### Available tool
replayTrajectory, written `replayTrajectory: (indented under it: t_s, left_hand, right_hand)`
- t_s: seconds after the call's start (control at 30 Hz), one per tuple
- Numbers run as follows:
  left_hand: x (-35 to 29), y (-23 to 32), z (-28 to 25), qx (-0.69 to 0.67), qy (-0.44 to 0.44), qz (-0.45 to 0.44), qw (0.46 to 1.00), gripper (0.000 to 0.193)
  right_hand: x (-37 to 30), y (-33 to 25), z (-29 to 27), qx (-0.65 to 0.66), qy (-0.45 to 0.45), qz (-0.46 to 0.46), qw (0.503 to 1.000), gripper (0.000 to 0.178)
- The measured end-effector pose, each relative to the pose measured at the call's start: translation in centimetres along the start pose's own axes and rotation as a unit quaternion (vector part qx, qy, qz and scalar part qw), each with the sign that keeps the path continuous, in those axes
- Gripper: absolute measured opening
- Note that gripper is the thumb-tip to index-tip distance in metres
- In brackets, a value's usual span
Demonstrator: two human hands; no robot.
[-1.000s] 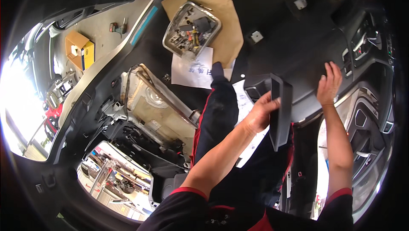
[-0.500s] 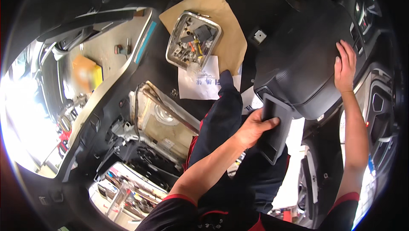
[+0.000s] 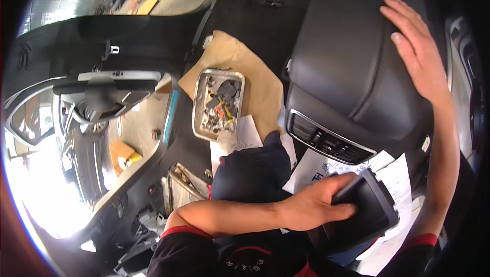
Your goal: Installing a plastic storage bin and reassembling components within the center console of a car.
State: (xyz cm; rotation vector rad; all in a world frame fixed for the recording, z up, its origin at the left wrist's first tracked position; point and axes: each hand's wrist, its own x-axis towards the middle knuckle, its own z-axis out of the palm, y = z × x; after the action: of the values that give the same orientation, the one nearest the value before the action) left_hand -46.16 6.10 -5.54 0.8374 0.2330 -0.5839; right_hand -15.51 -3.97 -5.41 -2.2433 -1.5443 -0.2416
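Observation:
My left hand grips the edge of a black, box-shaped plastic trim piece, thumb over its rim. The piece is tilted close to my body, above white paper sheets. My right hand has its fingers stretched out along the side of a black leather-covered console and holds nothing. It seems to rest on the leather, though contact is hard to make out. An air vent panel with a bright metal frame faces me at the console's near end.
Left of the console, a metal tray of clips, small parts and a yellow-handled tool sits on brown paper. My bent knee is beside it. A car door opening with a teal strip lies further left.
My view has shifted, bringing the vent panel into sight. The trim piece in my left hand has moved down and right, away from the console's end. My right hand has slid farther along the console.

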Motion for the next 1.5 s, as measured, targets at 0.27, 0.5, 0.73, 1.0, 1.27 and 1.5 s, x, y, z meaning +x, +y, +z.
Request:
replayTrajectory:
  t_s: [0.27, 0.5, 0.73, 1.0, 1.27, 1.5]
  left_hand:
    - [0.3, 1.7, 1.0, -0.046, 0.239, 0.190, 0.951, 0.031]
    - [-0.4, 6.0, 0.0, -0.101, 0.223, 0.372, 0.895, 0.038]
    - [-0.6, 2.8, -0.9, -0.152, 0.100, 0.311, 0.933, 0.045]
    - [-1.4, 1.9, -0.2, -0.044, 0.049, 0.358, 0.931, 0.044]
    - [-1.0, 1.0, -1.2, -0.026, 0.087, 0.390, 0.916, 0.039]
    - [-0.9, 2.9, -4.8, -0.183, -0.080, 0.415, 0.888, 0.032]
  right_hand:
    - [-5.5, -5.2, -1.1, 0.109, 0.154, 0.088, 0.978, 0.031]
    - [-10.2, -20.3, -2.5, 0.507, 0.225, 0.260, 0.790, 0.040]
    - [-11.8, -22.2, -2.3, 0.474, 0.200, 0.303, 0.803, 0.036]
    - [-12.9, -20.5, -2.7, 0.605, 0.287, 0.351, 0.654, 0.033]
    - [-12.7, -23.0, -3.7, 0.137, 0.397, 0.147, 0.896, 0.046]
    - [-12.5, -26.8, -1.8, 0.009, 0.310, 0.010, 0.951, 0.053]
